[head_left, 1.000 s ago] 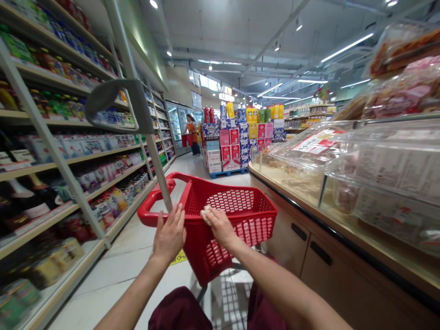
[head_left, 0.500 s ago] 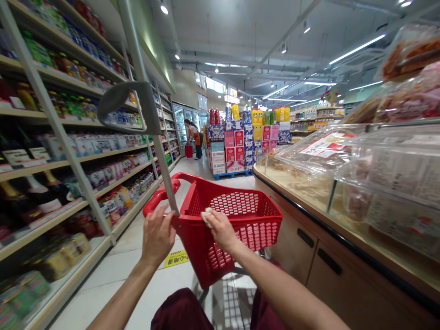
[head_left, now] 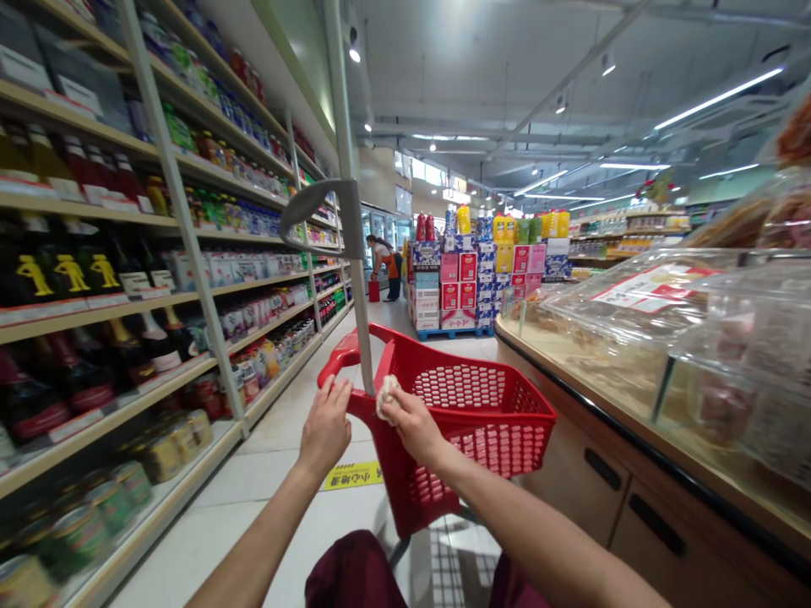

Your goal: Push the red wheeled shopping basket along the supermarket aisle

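In front of me stands a red plastic shopping cart (head_left: 487,405) with perforated basket walls and a tall metal pole (head_left: 360,312) rising near its handle end. My left hand (head_left: 325,429) is closed over the red handle frame (head_left: 345,359), left of the pole's foot; its fingertips curl over the edge. In my right hand (head_left: 415,429) is a crumpled whitish cloth (head_left: 387,397), pinched by the fingers and pressed on the basket's rim just right of the pole. Part of the cloth is hidden beneath the fingers.
Shelves of bottles and cans (head_left: 209,291) line the left side. A wooden counter (head_left: 570,397) with packed food trays (head_left: 652,295) runs along the right. Stacked drink cartons (head_left: 459,287) stand ahead on a blue pallet. A person in an orange apron (head_left: 386,266) bends farther back.
The view has turned left, so the scene sits farther right. My right hand has slid the cloth along the rim towards the pole. My left hand stays at the handle frame, slightly farther from the pole.
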Tool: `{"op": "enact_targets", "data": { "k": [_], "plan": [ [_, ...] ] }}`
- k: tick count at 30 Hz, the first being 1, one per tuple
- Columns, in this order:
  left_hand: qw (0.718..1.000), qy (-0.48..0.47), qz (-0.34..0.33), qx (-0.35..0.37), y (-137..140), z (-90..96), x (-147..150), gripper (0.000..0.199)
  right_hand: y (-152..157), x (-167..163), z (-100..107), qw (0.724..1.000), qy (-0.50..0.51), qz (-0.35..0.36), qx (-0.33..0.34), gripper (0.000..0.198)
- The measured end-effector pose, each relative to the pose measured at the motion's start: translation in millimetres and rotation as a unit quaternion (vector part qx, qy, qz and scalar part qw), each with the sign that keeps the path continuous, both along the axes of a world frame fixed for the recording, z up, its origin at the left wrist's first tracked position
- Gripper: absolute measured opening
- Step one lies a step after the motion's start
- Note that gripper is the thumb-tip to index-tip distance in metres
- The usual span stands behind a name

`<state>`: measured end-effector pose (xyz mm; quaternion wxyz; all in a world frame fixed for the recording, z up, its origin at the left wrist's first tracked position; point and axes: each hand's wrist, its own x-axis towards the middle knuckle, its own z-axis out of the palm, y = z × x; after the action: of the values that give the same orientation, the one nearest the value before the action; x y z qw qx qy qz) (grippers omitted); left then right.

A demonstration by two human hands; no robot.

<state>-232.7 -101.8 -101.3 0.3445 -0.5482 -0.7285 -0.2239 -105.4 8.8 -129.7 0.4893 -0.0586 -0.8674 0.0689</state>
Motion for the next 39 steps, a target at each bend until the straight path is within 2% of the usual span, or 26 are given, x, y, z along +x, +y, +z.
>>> {"op": "enact_targets", "data": {
  "k": [2, 4, 7, 8, 9, 10, 11, 14, 16, 18, 21, 22, 24, 26, 29, 32, 34, 36, 39],
  "plan": [
    [1.000, -0.006, 0.006, 0.016, 0, -1.2, 2, 0.058, 7, 14, 22, 0.999, -0.006, -0.001, 0.043, 0.021],
    [1.000, -0.007, 0.008, 0.028, 0, -2.6, 4, 0.060, 9, 12, 68, 0.996, 0.029, -0.033, 0.075, 0.023],
    [1.000, -0.002, 0.007, 0.028, 2, -3.2, 5, 0.061, 8, -11, 150, 0.984, 0.090, -0.086, 0.127, 0.028],
    [1.000, -0.001, 0.006, 0.026, 2, -2.8, 5, 0.060, 9, -19, 167, 0.981, 0.079, -0.088, 0.151, 0.030],
    [1.000, -0.002, 0.006, 0.024, 1, -2.4, 4, 0.060, 10, -25, 174, 0.979, 0.060, -0.086, 0.176, 0.032],
    [1.000, -0.002, 0.005, 0.021, 1, -1.9, 3, 0.060, 12, -28, 170, 0.976, 0.032, -0.077, 0.203, 0.033],
    [1.000, -0.004, 0.003, 0.018, 1, -1.4, 2, 0.059, 13, -28, 156, 0.971, -0.001, -0.062, 0.230, 0.033],
    [1.000, -0.009, -0.003, 0.012, 0, -1.4, -1, 0.057, 16, -16, 91, 0.951, -0.098, 0.002, 0.292, 0.029],
    [1.000, -0.011, -0.006, 0.014, 0, -2.5, -2, 0.057, 16, -10, 65, 0.948, -0.126, 0.021, 0.292, 0.027],
    [1.000, -0.013, -0.007, 0.018, 0, -3.7, -3, 0.057, 15, -12, 71, 0.959, -0.104, 0.009, 0.264, 0.027],
    [1.000, -0.013, -0.010, 0.022, 0, -4.2, -4, 0.058, 13, -26, 106, 0.982, -0.021, -0.034, 0.186, 0.029],
    [1.000, -0.014, -0.013, 0.018, 1, -3.9, -5, 0.058, 12, -31, 112, 0.986, -0.002, -0.042, 0.164, 0.028],
    [1.000, -0.020, -0.016, 0.006, 0, -3.0, -7, 0.057, 9, -34, 104, 0.988, -0.007, -0.030, 0.153, 0.027],
    [0.999, -0.029, -0.017, -0.004, 0, -1.9, -8, 0.056, 3, -29, 70, 0.987, -0.037, -0.022, 0.152, 0.024],
    [0.999, -0.029, -0.017, -0.003, -2, -0.2, -9, 0.057, -5, -10, -8, 0.986, -0.080, -0.046, 0.137, 0.024],
    [1.000, -0.019, -0.017, 0.001, -3, 1.0, -9, 0.057, -9, 15, -84, 0.972, -0.178, -0.051, 0.143, 0.021],
    [1.000, -0.014, -0.018, 0.000, -3, 0.6, -9, 0.057, -10, 26, -112, 0.962, -0.229, -0.065, 0.136, 0.015],
    [1.000, -0.010, -0.016, 0.003, -2, -1.2, -8, 0.056, -12, 27, -109, 0.966, -0.217, -0.074, 0.118, 0.014],
    [1.000, -0.007, -0.011, 0.018, 1, -4.7, -7, 0.054, -13, 10, -61, 0.987, -0.111, -0.064, 0.100, 0.023]
  ]
}}
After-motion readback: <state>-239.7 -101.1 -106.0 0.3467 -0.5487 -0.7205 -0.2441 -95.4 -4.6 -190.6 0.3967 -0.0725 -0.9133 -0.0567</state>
